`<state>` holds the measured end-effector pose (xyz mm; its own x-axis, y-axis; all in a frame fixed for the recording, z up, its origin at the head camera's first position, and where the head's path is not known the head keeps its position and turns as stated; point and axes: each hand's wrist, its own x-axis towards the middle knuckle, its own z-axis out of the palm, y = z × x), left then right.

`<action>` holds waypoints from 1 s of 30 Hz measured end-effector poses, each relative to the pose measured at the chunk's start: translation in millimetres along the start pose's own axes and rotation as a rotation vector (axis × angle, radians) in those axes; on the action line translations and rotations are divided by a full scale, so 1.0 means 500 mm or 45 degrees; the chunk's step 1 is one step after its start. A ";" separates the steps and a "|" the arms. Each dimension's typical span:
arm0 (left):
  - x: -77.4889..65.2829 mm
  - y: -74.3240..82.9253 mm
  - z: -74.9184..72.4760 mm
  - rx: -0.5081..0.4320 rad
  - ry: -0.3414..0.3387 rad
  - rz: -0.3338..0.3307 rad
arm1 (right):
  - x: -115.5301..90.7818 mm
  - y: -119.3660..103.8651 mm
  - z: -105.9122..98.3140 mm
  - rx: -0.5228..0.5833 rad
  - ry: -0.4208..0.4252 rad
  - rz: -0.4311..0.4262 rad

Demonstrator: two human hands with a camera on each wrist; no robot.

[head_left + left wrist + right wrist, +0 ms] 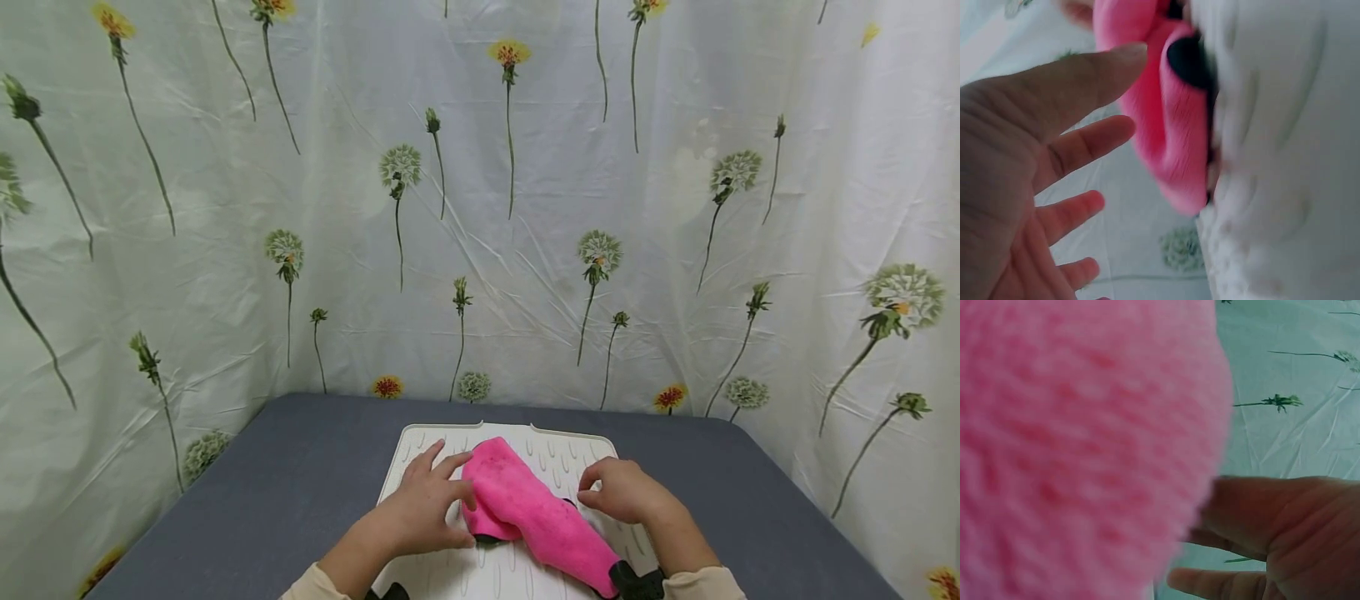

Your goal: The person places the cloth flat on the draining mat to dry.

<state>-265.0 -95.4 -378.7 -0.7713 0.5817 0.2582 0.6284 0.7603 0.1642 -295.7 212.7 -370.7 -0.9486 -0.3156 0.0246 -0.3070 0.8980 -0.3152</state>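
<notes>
A bent, fuzzy pink cloth item (525,500) with black patches lies across a white ribbed tray (450,575); its exact kind does not show. My left hand (423,508) is beside its left end, fingers spread and thumb low near the edge. In the left wrist view, the thumb overlaps the pink cloth (1179,137), and a black patch shows at its fold. To the right of the cloth, over the tray, hovers my right hand (626,492) with loosely bent fingers and no visible hold. Pink fabric (1085,450) fills much of the right wrist view, hiding some fingertips.
The tray sits on a dark grey table (315,475), which extends on both sides. Behind it hangs a pale curtain (337,208) printed with dandelions. Black wrist gear (637,581) is at the right cuff, overlapping the cloth's near end.
</notes>
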 end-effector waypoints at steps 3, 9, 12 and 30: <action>0.002 0.014 0.015 0.048 0.010 0.000 | 0.004 0.002 0.009 -0.043 0.016 -0.119; 0.003 0.025 0.043 0.187 0.020 -0.044 | 0.005 0.003 0.016 -0.080 0.032 -0.298; 0.003 0.027 0.053 0.243 0.042 -0.046 | 0.001 -0.001 0.013 0.053 -0.035 -0.281; 0.002 0.021 0.054 0.319 0.115 -0.035 | -0.001 -0.021 0.023 0.236 -0.070 -0.194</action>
<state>-261.9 -78.8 -402.5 -0.7687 0.5400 0.3427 0.5538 0.8300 -0.0656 -291.1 200.1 -378.3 -0.8851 -0.4641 0.0348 -0.4220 0.7688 -0.4804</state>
